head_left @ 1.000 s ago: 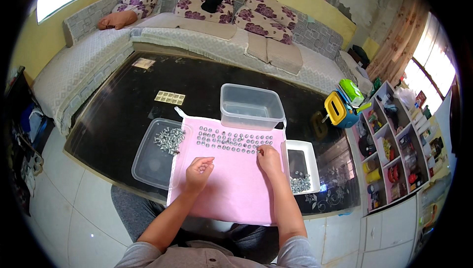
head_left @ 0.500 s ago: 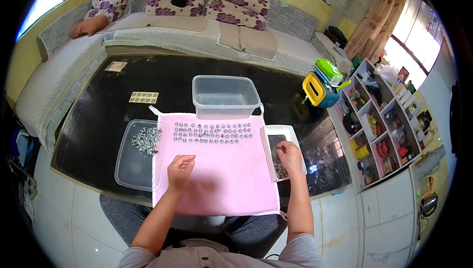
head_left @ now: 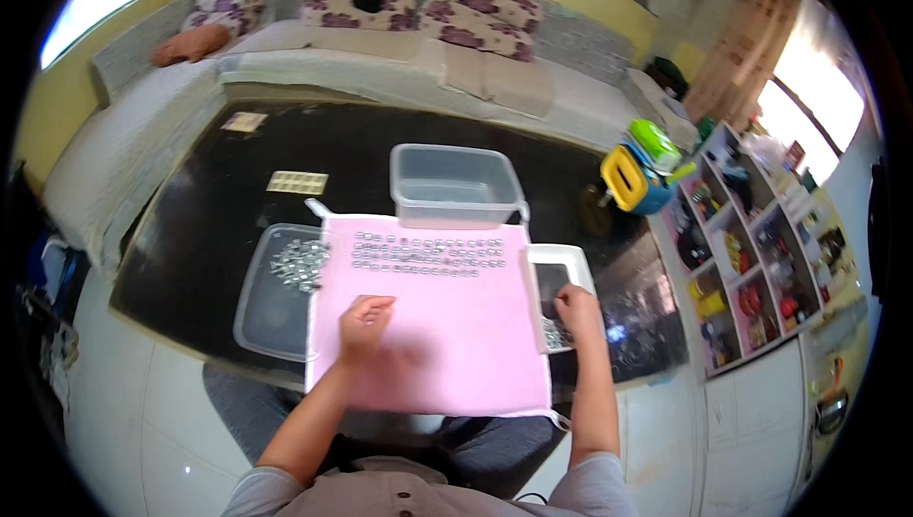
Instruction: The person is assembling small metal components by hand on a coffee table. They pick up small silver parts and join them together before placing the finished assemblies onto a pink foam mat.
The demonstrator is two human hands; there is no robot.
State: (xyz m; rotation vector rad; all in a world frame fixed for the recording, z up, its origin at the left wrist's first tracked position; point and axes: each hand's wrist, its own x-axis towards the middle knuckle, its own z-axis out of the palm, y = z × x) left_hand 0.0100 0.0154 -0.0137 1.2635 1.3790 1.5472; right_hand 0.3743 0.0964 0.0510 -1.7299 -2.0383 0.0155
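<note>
My left hand hovers over the pink cloth, thumb and fingers pressed together; whatever may be between them is too small to make out. Above the white tray on the right, my right hand has its fingers pinched and pointing down. Small metal pieces, probably nuts, lie in the near end of that tray. Several rows of small silvery metal pieces stand across the far part of the cloth. To the left, a pile of silvery screws rests in a shallow clear plastic lid.
Behind the cloth stands a clear plastic box on the black table. A yellow-and-blue container with a green pack is at the far right. Shelves line the right side; a sofa runs behind.
The whole scene has shifted slightly rightward in the picture, with some blur. My right fingertips are a little nearer to me over the tray. My left hand stays pinched above the cloth.
</note>
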